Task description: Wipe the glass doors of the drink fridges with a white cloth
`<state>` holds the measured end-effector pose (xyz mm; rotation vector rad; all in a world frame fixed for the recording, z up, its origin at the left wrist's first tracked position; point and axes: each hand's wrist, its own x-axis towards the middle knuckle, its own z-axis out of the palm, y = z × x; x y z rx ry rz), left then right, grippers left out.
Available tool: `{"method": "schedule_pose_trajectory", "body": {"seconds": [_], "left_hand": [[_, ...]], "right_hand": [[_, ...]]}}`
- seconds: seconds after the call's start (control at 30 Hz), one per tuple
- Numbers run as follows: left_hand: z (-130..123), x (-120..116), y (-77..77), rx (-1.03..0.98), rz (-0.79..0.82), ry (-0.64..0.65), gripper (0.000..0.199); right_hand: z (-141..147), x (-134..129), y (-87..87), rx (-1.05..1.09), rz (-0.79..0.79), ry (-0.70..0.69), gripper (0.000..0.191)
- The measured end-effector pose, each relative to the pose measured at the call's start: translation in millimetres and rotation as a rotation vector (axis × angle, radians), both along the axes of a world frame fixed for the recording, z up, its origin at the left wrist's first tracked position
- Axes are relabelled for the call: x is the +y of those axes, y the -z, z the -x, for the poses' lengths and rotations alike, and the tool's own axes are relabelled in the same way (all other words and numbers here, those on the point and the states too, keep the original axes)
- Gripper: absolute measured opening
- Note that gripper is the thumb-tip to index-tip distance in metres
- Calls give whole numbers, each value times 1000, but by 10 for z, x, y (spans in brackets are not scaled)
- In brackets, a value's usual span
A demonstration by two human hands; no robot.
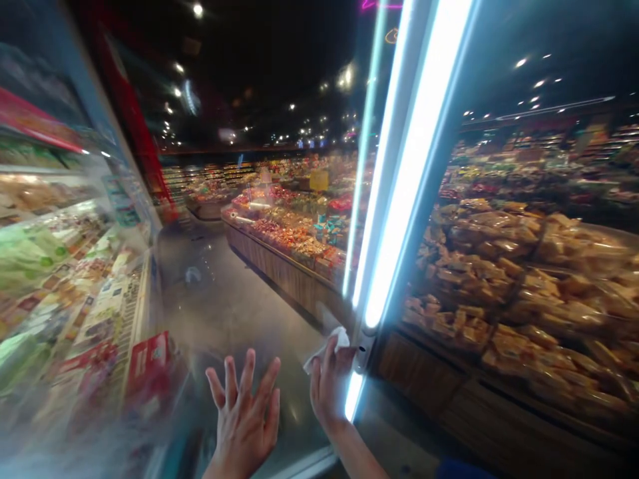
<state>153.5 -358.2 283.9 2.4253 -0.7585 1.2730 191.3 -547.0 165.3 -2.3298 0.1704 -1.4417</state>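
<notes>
My left hand [244, 412] is raised with its fingers spread, and it holds nothing. It is up close to a clear glass pane [279, 313], and I cannot tell whether the palm touches it. To its right, my right hand [332, 389] presses a crumpled white wipe [340, 338] against the glass beside the door frame. A bright light strip [409, 166] runs up that frame, just right of my right hand. The fingers partly cover the wipe.
Beyond the pane, wooden bins [279, 269] hold many small wrapped goods. Bagged brown goods [499, 266] are piled at the right. On the left stands a lit display [70, 286] of packed greens with a red sign [148, 362]. A grey floor [200, 279] runs between them.
</notes>
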Motion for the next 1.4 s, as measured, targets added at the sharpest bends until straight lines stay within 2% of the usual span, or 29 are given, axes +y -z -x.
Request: {"method": "schedule_pose_trajectory", "body": {"seconds": [0.13, 0.33, 0.47, 0.53, 0.73, 0.9, 0.97, 1.07, 1.13, 1.2, 1.33, 1.4], "left_hand": [[-17, 5, 19, -6, 7, -2, 85], [-43, 69, 26, 9, 14, -44, 86], [-41, 157, 51, 22, 21, -81, 87], [-41, 238, 50, 18, 28, -99, 87], [-43, 541, 13, 7, 26, -159, 87], [-49, 815, 29, -13, 38, -195, 87], [-49, 959, 35, -14, 54, -213, 88], [-50, 1202, 31, -9, 67, -240, 90], [-52, 1359, 26, -17, 67, -262, 90], [-51, 1502, 25, -31, 70, -284, 91], [-34, 1752, 32, -41, 120, -301, 92], [-27, 1874, 29, -42, 135, -309, 94]], "right_hand": [[106, 136, 140, 5, 23, -24, 73], [-10, 112, -27, -2, -10, -30, 71], [63, 256, 192, -1, 72, -80, 74], [97, 295, 238, 23, 110, -84, 75], [-32, 351, -55, -63, 30, -61, 72], [87, 779, 47, -43, 251, -181, 71], [89, 907, -99, -35, 294, -202, 72], [-9, 1058, -546, -73, 263, -177, 72], [-47, 1212, -773, -72, 267, -179, 68], [-1, 1422, -827, -74, 329, -239, 59], [168, 1784, -785, -70, 513, -401, 38], [157, 1873, -960, -66, 512, -357, 41]]}}
